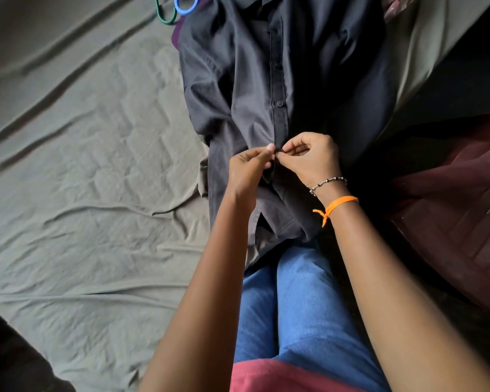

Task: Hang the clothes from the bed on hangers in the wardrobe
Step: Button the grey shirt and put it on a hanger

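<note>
I observe both forearms extended forward. Left hand (pixel 248 168) and right hand (pixel 311 158) meet fingertip to fingertip, fingers curled, each pinching the dark shirt (pixel 238 80).

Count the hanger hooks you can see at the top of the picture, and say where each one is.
2: a green hook and a blue hook beside it, both by the dark shirt's collar end. Others may lie hidden under the shirt.
</note>
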### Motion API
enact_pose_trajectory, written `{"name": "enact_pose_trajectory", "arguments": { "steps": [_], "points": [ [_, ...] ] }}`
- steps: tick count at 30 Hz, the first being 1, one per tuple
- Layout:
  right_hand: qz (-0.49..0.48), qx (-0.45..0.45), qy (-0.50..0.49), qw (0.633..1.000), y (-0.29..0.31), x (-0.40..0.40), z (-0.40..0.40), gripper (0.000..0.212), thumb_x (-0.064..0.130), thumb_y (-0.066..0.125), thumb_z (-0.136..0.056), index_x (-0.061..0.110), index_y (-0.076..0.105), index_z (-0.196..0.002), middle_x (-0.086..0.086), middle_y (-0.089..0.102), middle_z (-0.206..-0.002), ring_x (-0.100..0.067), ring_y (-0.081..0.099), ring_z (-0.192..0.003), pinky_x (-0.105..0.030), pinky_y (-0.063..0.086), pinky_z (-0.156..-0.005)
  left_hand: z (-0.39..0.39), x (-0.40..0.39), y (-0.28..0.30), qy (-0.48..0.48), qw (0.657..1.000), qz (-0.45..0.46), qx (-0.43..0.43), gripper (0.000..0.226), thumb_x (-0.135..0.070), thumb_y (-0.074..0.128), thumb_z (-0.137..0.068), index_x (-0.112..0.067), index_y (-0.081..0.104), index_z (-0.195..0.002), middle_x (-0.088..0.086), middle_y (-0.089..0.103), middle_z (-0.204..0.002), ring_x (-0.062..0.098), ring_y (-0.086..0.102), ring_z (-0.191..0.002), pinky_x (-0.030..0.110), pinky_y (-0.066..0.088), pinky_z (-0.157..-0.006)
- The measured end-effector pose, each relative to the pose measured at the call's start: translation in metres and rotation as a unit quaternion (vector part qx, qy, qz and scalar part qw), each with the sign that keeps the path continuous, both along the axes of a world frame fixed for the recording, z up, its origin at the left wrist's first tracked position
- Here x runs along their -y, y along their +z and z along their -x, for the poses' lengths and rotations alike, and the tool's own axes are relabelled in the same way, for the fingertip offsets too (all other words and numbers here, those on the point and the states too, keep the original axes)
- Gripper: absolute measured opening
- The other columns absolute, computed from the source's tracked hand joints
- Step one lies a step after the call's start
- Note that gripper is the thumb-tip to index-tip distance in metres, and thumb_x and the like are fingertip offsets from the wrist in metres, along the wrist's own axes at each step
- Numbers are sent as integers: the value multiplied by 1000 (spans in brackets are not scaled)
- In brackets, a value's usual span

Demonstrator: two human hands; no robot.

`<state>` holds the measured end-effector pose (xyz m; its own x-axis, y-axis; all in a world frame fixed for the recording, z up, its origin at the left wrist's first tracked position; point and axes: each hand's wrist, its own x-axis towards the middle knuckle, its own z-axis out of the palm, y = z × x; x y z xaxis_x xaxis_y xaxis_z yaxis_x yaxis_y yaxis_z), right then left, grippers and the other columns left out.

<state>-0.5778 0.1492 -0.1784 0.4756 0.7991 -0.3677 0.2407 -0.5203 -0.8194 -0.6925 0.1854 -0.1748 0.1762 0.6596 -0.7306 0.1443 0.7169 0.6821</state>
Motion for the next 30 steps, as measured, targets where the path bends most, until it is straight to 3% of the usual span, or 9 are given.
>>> {"name": "enact_pose_trajectory", "arguments": {
  "steps": [3,7,12,14,16,20,23,27,30],
  "points": [
    [-4,-3,15,1000,0,1,0,9,7,77,-72,8,68,-75,8,60,-62,6,57,-53,-12,50,-57,-1,0,-1,12,1000,7,0,6,-14,69,-85,-10,70,-81,2,64,-70,10,58,-68,15,49,-62],
    [-4,-64,13,998,2,4,-2,13,5,73,-77,14,65,-71,4,61,-65,-12,64,-64,-24,56,-63,0,-9,0,-45,999,22,8,18,-10,60,-91,-11,64,-73,-7,61,-52,2,56,-50,13,46,-50],
    [81,-404,-33,911,11,0,-22,17,2,56,-89,14,61,-79,9,64,-63,-1,61,-64,-19,52,-71,5,-17,3,-127,981,77,123,26,-13,47,-98,-14,58,-74,-6,57,-62,3,52,-63,14,42,-67],
    [79,-427,-72,898,8,0,-28,16,5,54,-91,15,61,-81,9,64,-63,-2,59,-64,-20,49,-72,2,-14,3,-96,983,73,139,24,-8,46,-97,-18,62,-81,-8,61,-70,3,52,-71,15,40,-72],
    [65,-348,-148,924,2,3,-27,17,5,55,-91,18,62,-82,7,61,-71,-1,54,-65,-16,47,-69,0,-6,-2,-28,994,14,102,28,4,47,-92,-17,65,-92,-9,66,-81,1,56,-75,14,42,-73],
    [-11,-100,-235,967,-20,35,-4,19,6,54,-76,25,55,-75,6,54,-69,-1,49,-55,-20,43,-59,9,32,-25,15,987,-71,-146,31,13,46,-78,-13,57,-92,-2,58,-84,12,54,-81,24,43,-81],
    [-14,9,-165,986,-36,67,31,15,14,59,-69,19,54,-82,1,50,-77,-9,47,-62,-26,43,-64,13,58,-43,-70,960,-72,-260,33,-7,67,-76,-12,52,-105,7,57,-104,24,56,-96,35,44,-91],
    [96,113,-4,989,-52,82,59,40,25,75,-72,13,55,-104,-7,46,-105,-21,50,-88,-36,42,-68,12,46,-59,-106,938,-166,-286,44,-6,64,-78,-2,49,-120,20,48,-115,36,52,-103,42,42,-93],
    [99,128,-29,986,-59,68,44,12,9,68,-76,12,63,-86,-5,52,-95,-24,54,-78,-35,45,-67,12,20,-70,-153,917,-196,-313,33,-11,64,-80,-1,59,-111,21,52,-116,38,54,-103,40,42,-93]
  ]
}}
